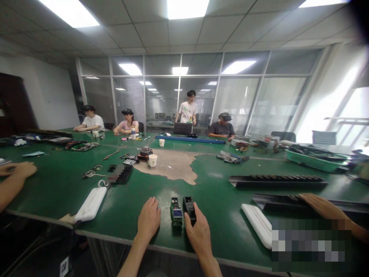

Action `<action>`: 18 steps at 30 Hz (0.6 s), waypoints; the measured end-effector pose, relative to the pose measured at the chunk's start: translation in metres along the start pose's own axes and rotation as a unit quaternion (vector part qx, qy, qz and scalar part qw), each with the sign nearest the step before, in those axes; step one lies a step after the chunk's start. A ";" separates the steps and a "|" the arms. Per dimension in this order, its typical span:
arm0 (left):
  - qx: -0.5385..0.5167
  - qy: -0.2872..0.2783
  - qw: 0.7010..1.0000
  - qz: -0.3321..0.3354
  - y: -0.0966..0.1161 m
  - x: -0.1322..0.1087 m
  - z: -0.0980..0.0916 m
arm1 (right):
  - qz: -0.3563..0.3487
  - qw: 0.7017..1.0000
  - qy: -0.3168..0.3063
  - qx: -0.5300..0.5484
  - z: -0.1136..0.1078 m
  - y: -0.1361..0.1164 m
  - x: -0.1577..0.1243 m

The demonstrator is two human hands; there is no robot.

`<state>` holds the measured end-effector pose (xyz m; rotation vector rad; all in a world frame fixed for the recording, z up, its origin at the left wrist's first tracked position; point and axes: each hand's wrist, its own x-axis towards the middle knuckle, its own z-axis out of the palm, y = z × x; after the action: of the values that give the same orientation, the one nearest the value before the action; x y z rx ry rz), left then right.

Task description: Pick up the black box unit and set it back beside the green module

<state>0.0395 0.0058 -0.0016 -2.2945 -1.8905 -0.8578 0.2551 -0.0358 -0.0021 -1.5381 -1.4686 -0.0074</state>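
Near the front edge of the table, my right hand (pixel 198 229) is closed around the side of a black plastic housing (pixel 188 204), thumb on the near left side and fingers along the right. Just left of the housing stands a green circuit board (pixel 176 212) with a small bluish screen; neither hand touches it. My left hand (pixel 149 218) rests on the tabletop left of the board, its fingers loosely bent and nothing visible in them. Part of its fingertips is hidden from above.
White power banks or similar slabs lie left (pixel 91 203) and right (pixel 257 225). Black metal channels (pixel 278 181) stretch along the right, with another person's hand (pixel 321 204) on one. A neighbour's hands (pixel 24 171) rest at left. A paper cup (pixel 153 160) stands ahead.
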 end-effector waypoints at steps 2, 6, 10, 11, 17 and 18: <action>0.002 -0.002 1.000 -0.001 0.001 0.000 -0.001 | 0.003 1.000 0.001 0.003 0.001 0.002 0.000; 0.020 -0.013 1.000 -0.004 0.003 0.000 -0.003 | 0.009 1.000 -0.004 0.011 0.003 0.006 0.001; 0.024 -0.021 0.999 -0.013 0.005 -0.001 -0.006 | 0.015 1.000 0.006 0.014 0.002 0.007 0.002; 0.024 -0.022 0.999 -0.014 0.006 -0.001 -0.007 | 0.015 1.000 0.012 0.016 0.002 0.008 0.001; 0.019 -0.029 0.999 -0.018 0.009 -0.001 -0.011 | 0.019 0.999 0.020 0.028 0.000 0.011 0.001; 0.018 -0.030 0.999 -0.018 0.009 -0.001 -0.011 | 0.020 0.999 0.019 0.028 0.000 0.011 0.001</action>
<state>0.0434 -0.0020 0.0104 -2.2985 -1.9596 -0.7594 0.2638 -0.0330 -0.0079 -1.5140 -1.3972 0.0290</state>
